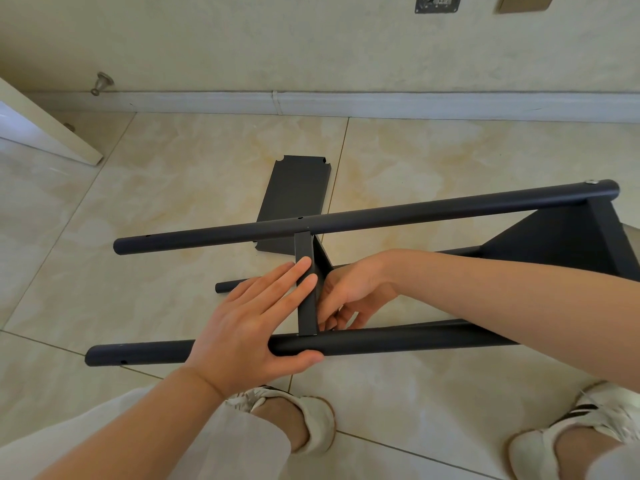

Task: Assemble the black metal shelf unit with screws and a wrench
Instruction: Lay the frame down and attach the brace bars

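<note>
Left hand (249, 330) lies spread over the near tube (398, 337), its straight fingers (287, 277) pressed against the edge of the upright shelf panel (307, 317) and its thumb along the tube's front. Right hand (353, 292) reaches in behind that panel, fingers curled just above the near tube. The panel hides part of them, so I cannot tell whether they pinch anything.

The shelf unit (502, 201) lies on its side on the floor (173, 188). Its far tube (381, 215) carries a screw head (589, 182) at the right end, where the end shelf (554, 237) joins. A third tube (225, 287) shows its end just beyond the left hand. A loose panel (294, 195) lies flat on the floor behind the far tube. Two pale shoes (311, 420) stand just in front of the near tube.

The floor is glossy cream tile and meets a pale baseboard (415, 103) below the wall (311, 46). A door stop (102, 83) sticks out at left, near a white door edge (45, 133).
</note>
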The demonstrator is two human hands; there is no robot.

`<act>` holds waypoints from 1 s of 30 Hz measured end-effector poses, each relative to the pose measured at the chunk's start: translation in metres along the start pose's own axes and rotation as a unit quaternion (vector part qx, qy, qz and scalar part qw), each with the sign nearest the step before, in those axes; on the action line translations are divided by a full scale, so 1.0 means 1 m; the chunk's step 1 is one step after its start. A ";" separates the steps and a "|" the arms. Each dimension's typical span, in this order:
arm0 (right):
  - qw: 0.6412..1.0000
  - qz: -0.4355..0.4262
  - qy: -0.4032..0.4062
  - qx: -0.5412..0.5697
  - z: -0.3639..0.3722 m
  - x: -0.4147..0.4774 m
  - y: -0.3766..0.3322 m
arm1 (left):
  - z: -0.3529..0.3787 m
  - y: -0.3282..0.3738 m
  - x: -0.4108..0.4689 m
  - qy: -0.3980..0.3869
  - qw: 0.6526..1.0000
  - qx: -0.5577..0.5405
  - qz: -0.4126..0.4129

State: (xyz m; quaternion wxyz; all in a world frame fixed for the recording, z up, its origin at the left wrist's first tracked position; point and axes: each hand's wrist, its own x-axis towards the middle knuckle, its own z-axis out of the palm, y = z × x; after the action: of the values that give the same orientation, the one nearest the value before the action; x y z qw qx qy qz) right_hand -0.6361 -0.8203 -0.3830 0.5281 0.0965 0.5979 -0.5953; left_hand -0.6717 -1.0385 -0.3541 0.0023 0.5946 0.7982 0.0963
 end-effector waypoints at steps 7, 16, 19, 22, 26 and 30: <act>0.999 -0.006 0.011 0.032 0.006 -0.005 -0.003 | 0.000 0.000 0.000 0.000 1.000 0.010 -0.001; 0.996 -0.022 0.082 0.038 0.020 -0.018 -0.002 | 0.001 0.002 0.000 0.000 0.999 0.036 0.004; 0.996 -0.032 0.080 0.029 0.024 -0.032 -0.003 | -0.001 0.004 0.000 0.013 0.998 0.066 0.021; 0.997 -0.030 0.070 -0.012 0.028 -0.049 -0.005 | -0.001 0.008 0.000 0.009 0.995 0.098 0.020; 0.990 -0.025 0.092 -0.105 0.037 -0.066 -0.007 | 0.000 0.023 -0.005 0.018 0.995 0.101 -0.018; 0.952 -0.033 0.151 -0.263 0.051 -0.072 -0.010 | -0.001 0.044 -0.011 0.023 0.994 0.053 -0.095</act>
State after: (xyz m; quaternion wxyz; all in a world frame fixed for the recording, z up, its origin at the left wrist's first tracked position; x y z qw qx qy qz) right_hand -0.5869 -0.8275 -0.3093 0.4185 0.0228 0.8087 -0.4128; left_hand -0.6272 -1.0367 -0.3480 -0.0387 0.5133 0.8548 0.0667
